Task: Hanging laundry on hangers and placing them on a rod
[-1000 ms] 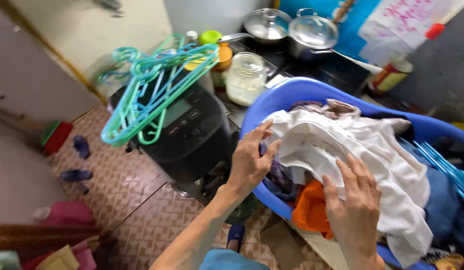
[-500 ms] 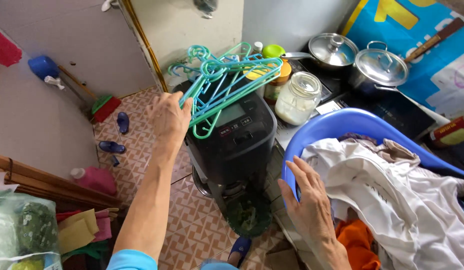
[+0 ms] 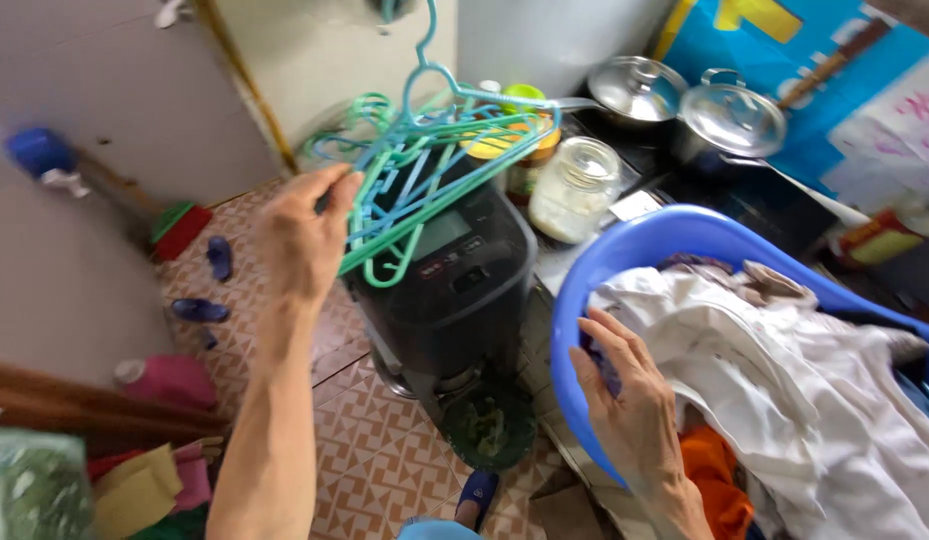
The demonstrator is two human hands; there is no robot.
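Left hand (image 3: 302, 232) fingers seemingly curled on hangers (image 3: 424, 170); right hand (image 3: 629, 400) spread on basin (image 3: 584, 290) rim.

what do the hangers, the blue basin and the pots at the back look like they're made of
Hangers at the left hand: thin moulded plastic, smooth, in green and blue, by their even colour.
Blue basin under the right hand: likely plastic, with a thick glossy rim.
Pots: probably stainless steel, given their mirror-bright lids.
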